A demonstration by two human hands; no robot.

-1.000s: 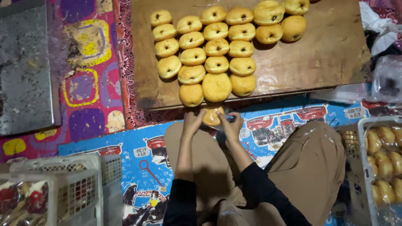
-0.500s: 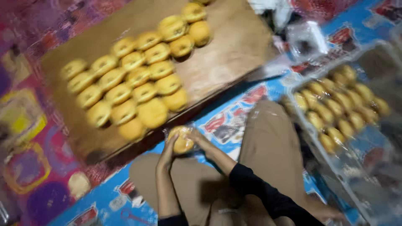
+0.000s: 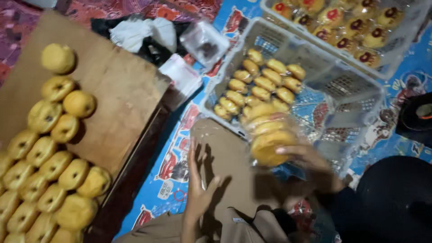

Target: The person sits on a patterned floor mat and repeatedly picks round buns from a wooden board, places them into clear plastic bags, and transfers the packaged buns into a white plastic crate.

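- on the left, a wooden board (image 3: 121,90) lies on the floor with many yellow buns (image 3: 58,171) set in rows along its left part; none of them looks wrapped, so by the look of it a good share of the batch is not yet bagged.
- the right part of the board is bare wood.
- past the board's far corner lies a heap of clear plastic bags (image 3: 184,74), near the work.
- the left hand (image 3: 198,189) hangs over the person's knee, fingers spread wide, holding nothing.
- the right hand (image 3: 306,157) grips a wrapped bun (image 3: 270,146), a yellow bun in a clear bag, holding it at the near rim of the white basket (image 3: 360,96); motion blur hides whether the bun touches the rim.
- inside that basket, bagged buns (image 3: 265,83) fill the left end only; the right end shows bare mesh, so the basket seems well short of full.
- at the top right, a second basket (image 3: 414,27) holds packed buns with red marks, seemingly filled already.
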